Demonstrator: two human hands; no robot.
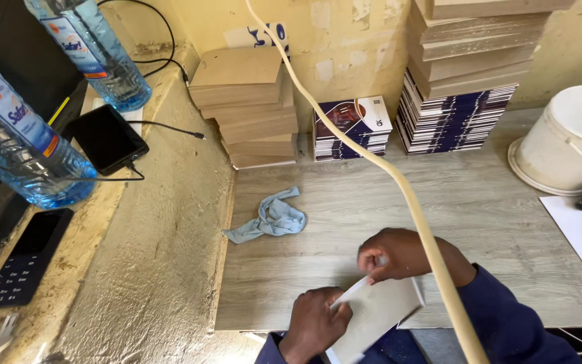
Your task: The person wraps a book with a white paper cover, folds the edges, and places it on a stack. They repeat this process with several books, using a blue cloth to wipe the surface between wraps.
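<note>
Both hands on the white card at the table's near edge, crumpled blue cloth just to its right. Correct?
Not quite. In the head view the blue cloth lies to the left of the white card, farther back on the table. The rest holds: left hand and right hand both grip the card.

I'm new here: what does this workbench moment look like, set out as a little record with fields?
Left hand: left hand holds the near edge of a pale flat board
Right hand: right hand pinches the board's upper edge
Surface: grey wood-grain table
Nearby: crumpled light blue cloth, apart from the hands
Back wall: stacks of brown boards and dark printed booklets
Right side: white bucket
Left ledge: two water bottles, black phone
Across view: cream hose
</note>
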